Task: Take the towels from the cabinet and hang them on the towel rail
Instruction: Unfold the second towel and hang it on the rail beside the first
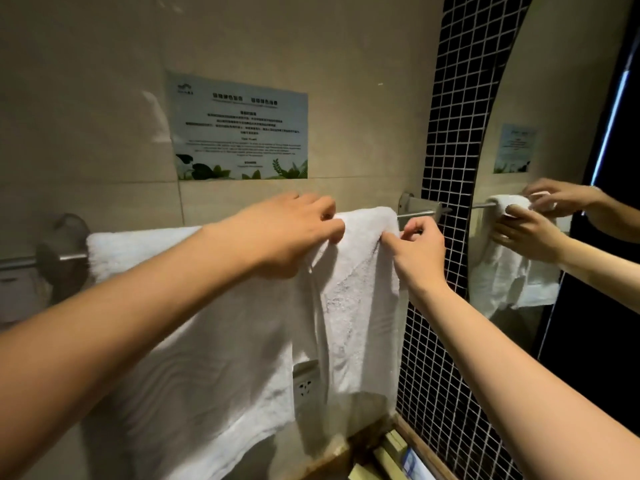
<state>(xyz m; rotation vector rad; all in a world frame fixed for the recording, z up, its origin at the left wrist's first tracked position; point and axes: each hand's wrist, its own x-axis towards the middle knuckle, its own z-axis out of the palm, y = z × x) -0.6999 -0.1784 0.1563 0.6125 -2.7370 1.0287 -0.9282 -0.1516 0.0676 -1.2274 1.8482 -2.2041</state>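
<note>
Two white towels hang on the towel rail (415, 214), whose long axis runs left-right along the beige wall. The large towel (194, 327) covers the left stretch; the small towel (360, 299) is draped near the right bracket. Left hand (287, 233) pinches the small towel's top left fold, right hand (415, 247) pinches its right edge at the rail. Likely straightening it. Cabinet not visible.
</note>
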